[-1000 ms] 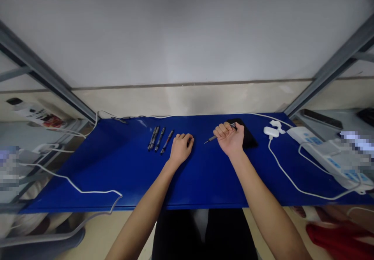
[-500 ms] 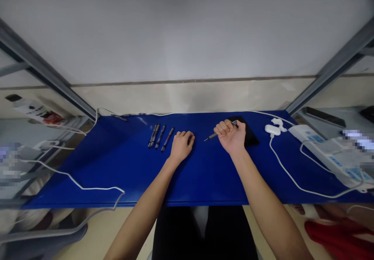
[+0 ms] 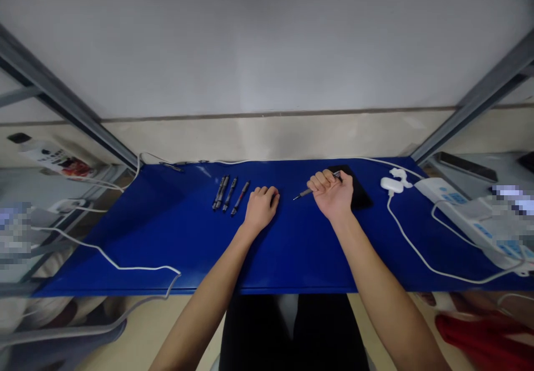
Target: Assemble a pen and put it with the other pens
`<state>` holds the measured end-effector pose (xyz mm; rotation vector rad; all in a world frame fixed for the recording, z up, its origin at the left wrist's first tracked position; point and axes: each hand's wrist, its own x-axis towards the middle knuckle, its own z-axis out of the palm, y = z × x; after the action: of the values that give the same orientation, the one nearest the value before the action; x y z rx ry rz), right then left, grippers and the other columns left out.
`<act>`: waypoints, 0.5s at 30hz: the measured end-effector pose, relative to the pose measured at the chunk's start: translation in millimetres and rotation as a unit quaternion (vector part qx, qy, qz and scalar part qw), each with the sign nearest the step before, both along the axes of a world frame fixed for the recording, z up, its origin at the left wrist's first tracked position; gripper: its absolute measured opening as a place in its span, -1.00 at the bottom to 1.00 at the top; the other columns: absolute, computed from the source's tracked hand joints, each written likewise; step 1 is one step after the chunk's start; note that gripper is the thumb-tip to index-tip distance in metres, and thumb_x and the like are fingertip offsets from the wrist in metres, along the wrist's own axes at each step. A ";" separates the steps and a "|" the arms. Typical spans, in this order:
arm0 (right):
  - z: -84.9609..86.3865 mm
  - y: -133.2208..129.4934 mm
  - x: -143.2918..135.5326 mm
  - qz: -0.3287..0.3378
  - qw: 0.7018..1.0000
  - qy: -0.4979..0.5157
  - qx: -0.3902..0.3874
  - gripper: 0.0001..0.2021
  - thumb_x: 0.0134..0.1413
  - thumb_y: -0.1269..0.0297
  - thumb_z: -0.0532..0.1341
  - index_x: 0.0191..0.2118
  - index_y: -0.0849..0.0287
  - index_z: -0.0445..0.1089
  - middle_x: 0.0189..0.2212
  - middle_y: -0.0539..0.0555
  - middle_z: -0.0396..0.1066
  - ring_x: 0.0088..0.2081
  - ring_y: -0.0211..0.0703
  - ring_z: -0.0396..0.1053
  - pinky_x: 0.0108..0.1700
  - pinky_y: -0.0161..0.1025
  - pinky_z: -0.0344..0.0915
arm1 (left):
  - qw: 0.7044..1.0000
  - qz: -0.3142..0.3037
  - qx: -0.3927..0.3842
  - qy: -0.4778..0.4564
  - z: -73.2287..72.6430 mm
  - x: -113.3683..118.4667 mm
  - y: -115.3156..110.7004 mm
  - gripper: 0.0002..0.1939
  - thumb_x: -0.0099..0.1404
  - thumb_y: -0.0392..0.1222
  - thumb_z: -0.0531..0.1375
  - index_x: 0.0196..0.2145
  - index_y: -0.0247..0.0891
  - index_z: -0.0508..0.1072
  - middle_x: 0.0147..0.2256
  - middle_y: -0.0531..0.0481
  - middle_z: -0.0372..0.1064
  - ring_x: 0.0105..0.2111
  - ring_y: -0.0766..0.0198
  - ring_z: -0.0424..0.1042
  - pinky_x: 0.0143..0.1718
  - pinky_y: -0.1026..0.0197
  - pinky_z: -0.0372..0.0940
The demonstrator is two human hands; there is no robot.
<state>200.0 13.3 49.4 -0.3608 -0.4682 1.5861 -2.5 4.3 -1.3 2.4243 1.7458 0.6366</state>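
My right hand (image 3: 335, 196) is turned palm up, its fingers wrapped round a slim pen (image 3: 305, 192) with a grey grip. The pen's thin silver tip points left and down; its other end shows near my thumb. My left hand (image 3: 261, 207) rests on the blue tabletop with curled fingers. Something dark shows between its thumb and fingers, too hidden to name. Left of that hand, several dark pens lie side by side; the nearest pen (image 3: 241, 197) has a red mark. A flat black object (image 3: 359, 192) lies partly behind my right hand.
On the blue table (image 3: 167, 237), a white charger (image 3: 392, 185) with a cable sits at the right, near a white power strip (image 3: 463, 207). A white cable (image 3: 137, 268) crosses the left side. Another pen (image 3: 171, 166) lies at the back left. A bottle (image 3: 58, 157) stands beyond.
The whole view has shifted slightly. Both hands keep the same pose, and the pen stays in my right hand.
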 end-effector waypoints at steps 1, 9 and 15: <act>0.3 -0.3 -0.7 -0.003 1.000 -0.001 -0.002 -0.57 0.21 0.00 -0.07 -0.60 0.10 -0.13 -0.66 -0.10 -0.16 -0.62 -0.27 -0.10 -0.54 -0.25 0.09 | 1.000 -0.002 -0.001 0.006 0.4 0.3 -0.3 -0.76 0.43 -0.10 -0.04 -0.16 -0.17 0.38 -0.27 -0.09 0.38 -0.22 0.13 0.30 -0.17 0.12 0.14; -2.0 1.0 -3.0 -0.015 1.000 -0.021 -0.006 -0.57 0.22 0.02 -0.10 -0.61 0.11 -0.11 -0.66 -0.10 -0.18 -0.63 -0.27 -0.12 -0.55 -0.26 0.07 | 1.000 -0.004 -0.005 0.026 3.2 2.3 -2.3 -0.76 0.44 -0.10 -0.06 -0.15 -0.18 0.36 -0.28 -0.10 0.39 -0.22 0.12 0.34 -0.17 0.12 0.15; -3.5 3.2 -1.0 -0.025 0.999 -0.044 -0.022 -0.55 0.20 0.00 -0.08 -0.63 0.10 -0.12 -0.68 -0.11 -0.18 -0.64 -0.27 -0.14 -0.57 -0.25 0.05 | 0.998 -0.008 -0.016 0.059 2.8 2.2 -2.0 -0.72 0.45 -0.06 -0.10 -0.11 -0.18 0.34 -0.31 -0.12 0.42 -0.24 0.11 0.39 -0.18 0.13 0.18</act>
<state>199.0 16.5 45.9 -0.4727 -0.4887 1.5391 -0.4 2.3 1.5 2.4989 1.7634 0.4676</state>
